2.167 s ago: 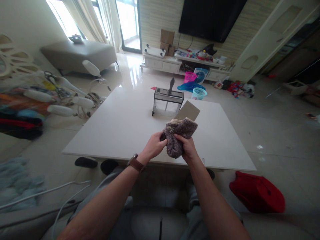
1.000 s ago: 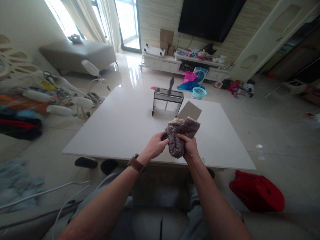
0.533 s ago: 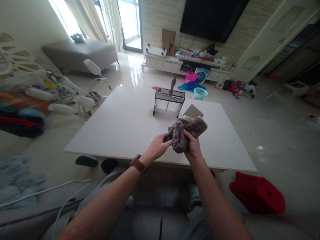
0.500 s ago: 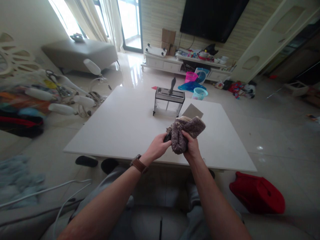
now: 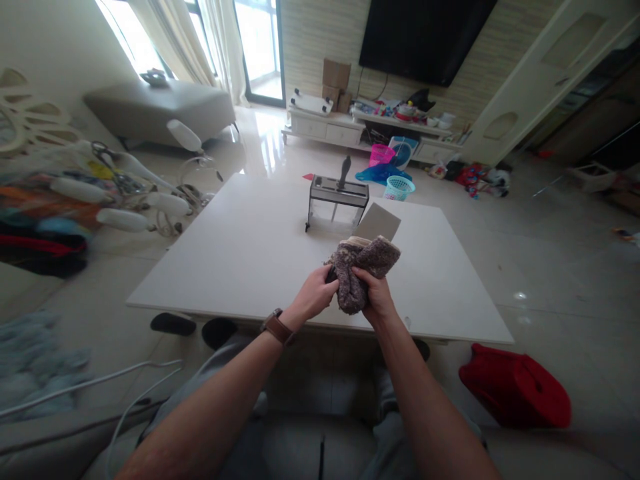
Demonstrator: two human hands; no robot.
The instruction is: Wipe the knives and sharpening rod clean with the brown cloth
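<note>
1. At the centre of the frame, a brown-gray cloth [image 5: 351, 293] is held above the near half of a white table [image 5: 225, 267], bunched in folds.
2. By the left hand [image 5: 316, 291], a black handle [image 5: 331, 274] is pinched between thumb and fingers at the cloth's left side.
3. By the right hand [image 5: 379, 298], the cloth is gripped, thumb pressed on top; the fingers beneath are mostly hidden.
4. Beyond the cloth, a flat gray blade [image 5: 379, 221] is left uncovered at its far end; its near part is covered, and whether it is wiped cannot be told.
5. At upper centre, a knife rack [image 5: 339, 192] is seen upright, one dark handle [image 5: 344, 173] raised from its top.
</note>
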